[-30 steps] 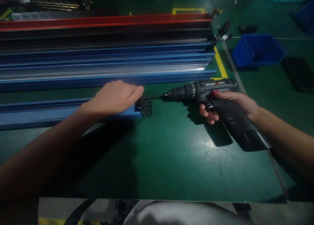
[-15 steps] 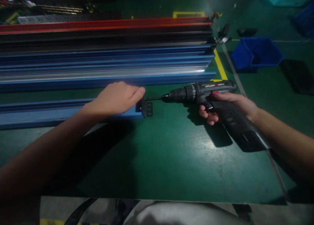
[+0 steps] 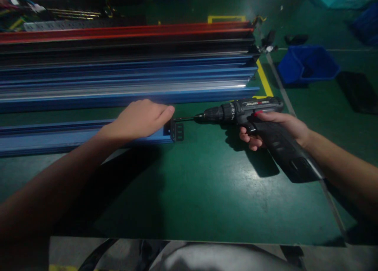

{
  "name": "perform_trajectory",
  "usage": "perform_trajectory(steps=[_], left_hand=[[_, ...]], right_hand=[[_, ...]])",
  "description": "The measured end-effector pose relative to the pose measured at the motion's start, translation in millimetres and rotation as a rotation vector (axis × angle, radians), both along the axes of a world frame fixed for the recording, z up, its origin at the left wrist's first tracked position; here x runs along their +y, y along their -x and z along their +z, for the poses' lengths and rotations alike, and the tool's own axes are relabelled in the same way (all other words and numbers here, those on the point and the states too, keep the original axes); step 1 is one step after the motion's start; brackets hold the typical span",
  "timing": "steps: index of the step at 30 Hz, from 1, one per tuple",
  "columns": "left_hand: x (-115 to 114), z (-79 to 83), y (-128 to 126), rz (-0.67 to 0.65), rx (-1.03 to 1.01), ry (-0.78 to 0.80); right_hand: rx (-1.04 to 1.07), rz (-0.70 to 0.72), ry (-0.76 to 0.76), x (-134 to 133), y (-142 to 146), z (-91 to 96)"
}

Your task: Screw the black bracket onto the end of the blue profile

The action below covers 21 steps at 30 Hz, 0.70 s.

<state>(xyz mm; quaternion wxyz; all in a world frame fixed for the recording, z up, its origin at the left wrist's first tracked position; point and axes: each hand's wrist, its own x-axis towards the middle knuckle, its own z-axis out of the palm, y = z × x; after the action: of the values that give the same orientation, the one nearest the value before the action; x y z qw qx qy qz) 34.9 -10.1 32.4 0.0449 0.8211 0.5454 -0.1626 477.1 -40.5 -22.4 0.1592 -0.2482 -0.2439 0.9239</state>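
Observation:
My left hand (image 3: 138,119) lies curled over the right end of a long blue metal rail (image 3: 59,137) on the green table, pressing it down. A small black bracket (image 3: 176,131) sits at that rail end. My right hand (image 3: 274,129) grips a black cordless drill (image 3: 260,121) held level. Its bit (image 3: 184,118) points left and meets the bracket just beside my left thumb.
A stack of long blue, silver, black and red rails (image 3: 126,66) fills the table behind. Yellow floor tape (image 3: 264,78) runs past their right ends. A blue bin (image 3: 307,64) stands on the floor at the right. The green table top (image 3: 206,192) stretches in front.
The drill and both hands have barely shifted; the bit stays against the bracket.

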Motion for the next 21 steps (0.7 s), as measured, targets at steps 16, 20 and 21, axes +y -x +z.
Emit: perform_trajectory(steps=[16,20,21], left_hand=[[0.6,1.1,1.2,-0.005,-0.046,0.005],[0.8,1.5,2.1,0.009,-0.066,0.014],[0.8,1.7,2.1,0.007,-0.066,0.014]], right_hand=[[0.014,0.004,0.022,0.8,0.8,1.8],[-0.004,0.009,0.008,0.3,0.3,1.1],[-0.008,0.007,0.005,0.2,0.0,0.9]])
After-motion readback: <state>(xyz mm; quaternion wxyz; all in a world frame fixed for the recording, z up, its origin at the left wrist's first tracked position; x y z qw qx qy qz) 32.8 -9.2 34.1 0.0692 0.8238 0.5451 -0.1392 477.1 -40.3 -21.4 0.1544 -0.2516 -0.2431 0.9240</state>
